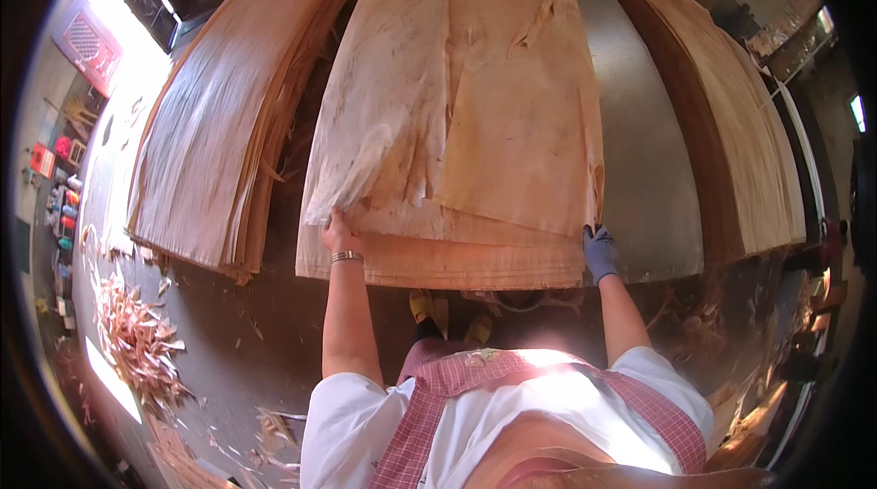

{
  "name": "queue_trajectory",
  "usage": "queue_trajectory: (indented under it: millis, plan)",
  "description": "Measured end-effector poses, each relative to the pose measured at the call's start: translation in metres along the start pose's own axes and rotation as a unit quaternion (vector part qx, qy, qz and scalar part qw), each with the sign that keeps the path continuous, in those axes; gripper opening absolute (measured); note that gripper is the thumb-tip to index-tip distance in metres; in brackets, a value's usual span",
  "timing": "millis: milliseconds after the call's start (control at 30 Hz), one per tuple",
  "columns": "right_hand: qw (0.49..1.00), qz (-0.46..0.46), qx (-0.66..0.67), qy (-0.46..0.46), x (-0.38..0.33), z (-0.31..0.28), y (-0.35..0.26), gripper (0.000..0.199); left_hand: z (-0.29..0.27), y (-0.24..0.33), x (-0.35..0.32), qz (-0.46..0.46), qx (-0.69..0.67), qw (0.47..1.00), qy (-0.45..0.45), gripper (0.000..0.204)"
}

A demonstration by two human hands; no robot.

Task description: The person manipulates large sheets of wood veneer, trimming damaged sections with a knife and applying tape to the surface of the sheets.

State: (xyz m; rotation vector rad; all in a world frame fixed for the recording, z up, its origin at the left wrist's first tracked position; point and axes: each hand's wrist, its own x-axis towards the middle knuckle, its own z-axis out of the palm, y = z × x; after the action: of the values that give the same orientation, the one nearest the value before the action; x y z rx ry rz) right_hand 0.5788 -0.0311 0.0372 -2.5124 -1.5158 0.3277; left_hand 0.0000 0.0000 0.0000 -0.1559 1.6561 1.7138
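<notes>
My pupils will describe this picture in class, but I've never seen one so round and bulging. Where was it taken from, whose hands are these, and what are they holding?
No machine is working here: the hands belong to the person wearing the camera. It sits on their head, looking down through a wide fisheye lens, so straight edges bend.

Ahead lies a middle stack of thin, wood-like sheets, with a left stack and right stack either side.

The bare left hand holds the wrinkled top sheet near its edge. The gloved right hand is at the near right corner; its grip is unclear.
</notes>
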Motion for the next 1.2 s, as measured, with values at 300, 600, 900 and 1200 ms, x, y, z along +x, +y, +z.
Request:
queue_trajectory:
  millis: [300,600,900,1200]
  plan:
    - [0.998,0.004,-0.039,0.040,-0.073,-0.004,0.041,0.043,-0.073,0.002,-0.054,-0.081,0.031,0.995,0.039,0.022]
    - [0.997,-0.012,-0.047,0.051,-0.044,-0.006,0.042,0.044,-0.068,-0.013,-0.046,-0.060,-0.031,0.997,0.039,0.024]
    - [0.989,0.084,0.122,0.027,-0.050,-0.006,0.032,0.065,-0.078,-0.006,-0.015,-0.049,-0.038,0.998,0.024,0.023]
    - [0.996,0.049,0.048,0.063,-0.127,0.000,0.034,0.042,-0.066,-0.020,-0.055,-0.055,0.080,0.995,0.036,0.036]
